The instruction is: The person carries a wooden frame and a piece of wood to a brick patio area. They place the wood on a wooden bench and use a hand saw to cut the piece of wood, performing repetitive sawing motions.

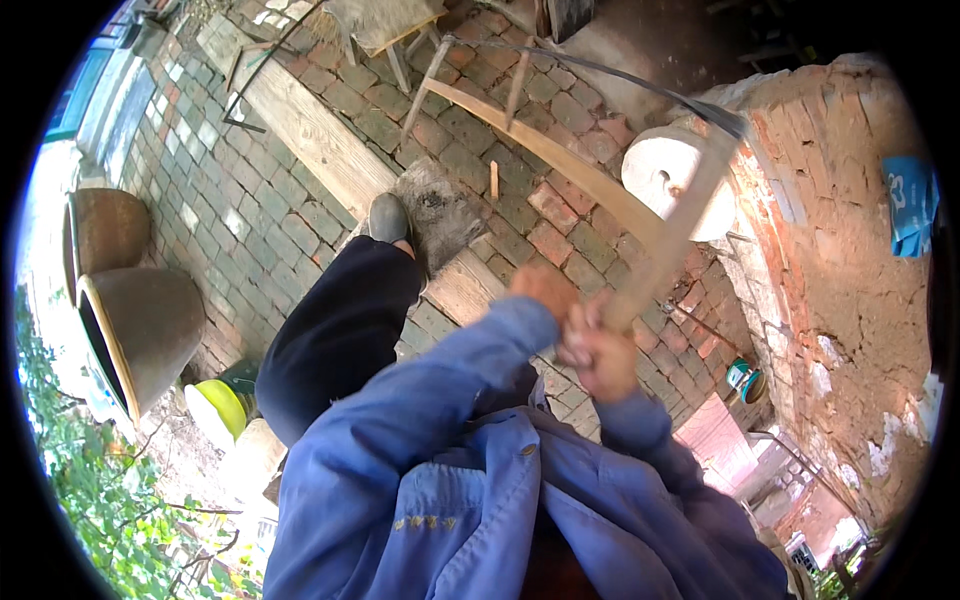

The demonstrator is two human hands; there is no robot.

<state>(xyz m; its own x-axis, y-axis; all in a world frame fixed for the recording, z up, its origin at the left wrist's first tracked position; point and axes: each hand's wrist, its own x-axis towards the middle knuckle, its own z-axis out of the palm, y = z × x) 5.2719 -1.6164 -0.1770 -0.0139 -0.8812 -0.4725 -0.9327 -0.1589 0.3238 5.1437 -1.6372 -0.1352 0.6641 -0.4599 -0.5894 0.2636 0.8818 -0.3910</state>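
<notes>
A wooden frame saw (560, 155) stretches from my hands toward the upper middle of the view. Its near end piece is a broad wooden bar, and a dark cord runs along its far side to the other end piece. My right hand (602, 358) is closed around the lower end of the near bar. Right beside it, my left hand (546, 290) is closed at the same end, slightly blurred. I cannot make out the blade. A shoe (389, 218) presses on a weathered wood block (440, 225), which lies across a long plank (310, 125).
Brick paving (250, 190) surrounds the plank. Large brown pots (150, 330) and a yellow-green container (215, 405) stand at left. A crumbling wall (830, 240) rises at right, with a round pale stone (665, 165) beside it. Farther off is a rough stool (385, 20).
</notes>
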